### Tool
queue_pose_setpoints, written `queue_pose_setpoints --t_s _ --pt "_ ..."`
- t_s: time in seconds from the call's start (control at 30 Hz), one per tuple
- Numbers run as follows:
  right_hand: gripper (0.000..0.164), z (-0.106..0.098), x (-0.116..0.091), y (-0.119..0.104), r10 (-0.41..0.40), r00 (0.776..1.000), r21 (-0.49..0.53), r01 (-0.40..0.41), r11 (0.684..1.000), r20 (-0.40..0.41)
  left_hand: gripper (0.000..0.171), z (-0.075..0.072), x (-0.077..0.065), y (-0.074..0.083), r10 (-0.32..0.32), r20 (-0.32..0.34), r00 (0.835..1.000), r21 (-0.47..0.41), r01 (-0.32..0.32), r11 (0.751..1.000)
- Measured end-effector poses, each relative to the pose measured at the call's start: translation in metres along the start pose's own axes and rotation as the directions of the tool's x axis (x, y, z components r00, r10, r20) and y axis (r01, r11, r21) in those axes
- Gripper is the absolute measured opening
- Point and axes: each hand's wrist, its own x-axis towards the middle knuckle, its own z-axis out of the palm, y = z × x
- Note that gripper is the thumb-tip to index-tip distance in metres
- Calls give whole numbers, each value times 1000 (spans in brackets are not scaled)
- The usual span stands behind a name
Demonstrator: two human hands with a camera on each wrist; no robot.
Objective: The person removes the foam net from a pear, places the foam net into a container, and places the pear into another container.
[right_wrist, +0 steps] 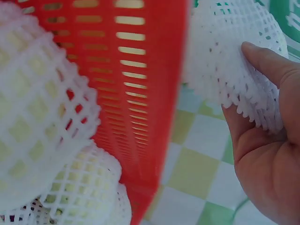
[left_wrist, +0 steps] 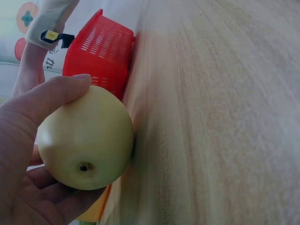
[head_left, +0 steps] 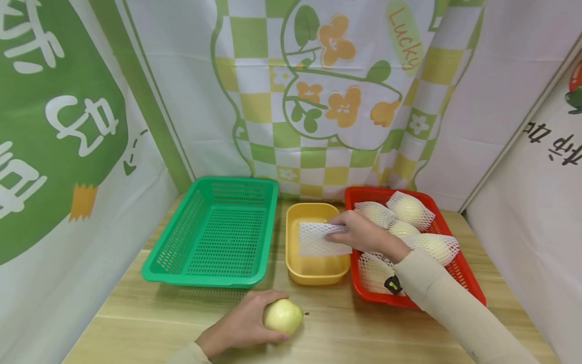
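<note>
A pale yellow-green pear (head_left: 282,317) is gripped by my left hand (head_left: 249,322) low over the front of the table, its thin stem pointing right in the head view. In the left wrist view the thumb lies across the top of the pear (left_wrist: 86,136), with fingers behind it. My right hand (head_left: 359,233) pinches a white foam net sleeve (head_left: 318,238) above the yellow bin (head_left: 313,270). No fruit shows inside that sleeve. The right wrist view has the thumb pressed on the sleeve (right_wrist: 234,61), beside the red basket's wall.
Right of the yellow bin stands a red basket (head_left: 475,290) holding several pears in foam nets (head_left: 409,210). A green basket (head_left: 204,279) with nothing visible inside stands left. Behind them hangs a checked curtain (head_left: 254,65); white cloth walls close both sides of the wooden table (head_left: 354,333).
</note>
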Motion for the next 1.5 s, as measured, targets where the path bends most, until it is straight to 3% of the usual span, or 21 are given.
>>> queue_pose_setpoints --t_s 0.43,0.77,0.93,1.23,1.4,1.5 --pt "6 23 23 12 -89 993 -59 94 994 81 76 1 4 4 -5 14 1000 64 4 998" --pt "13 37 28 15 -23 962 -99 52 994 272 76 1 4 7 2 32 999 76 -5 997" --pt "16 43 29 12 19 945 -138 27 990 327 76 0 4 7 3 32 999 62 -5 998" --pt "43 45 33 9 130 929 -203 -62 977 346 75 1 5 6 -15 46 999 35 13 999" --pt "59 36 32 5 157 938 -195 -99 976 309 76 1 4 5 -24 48 999 43 21 999" --pt "59 26 29 2 130 953 -201 -76 977 273 77 0 4 5 -32 54 998 37 30 999"
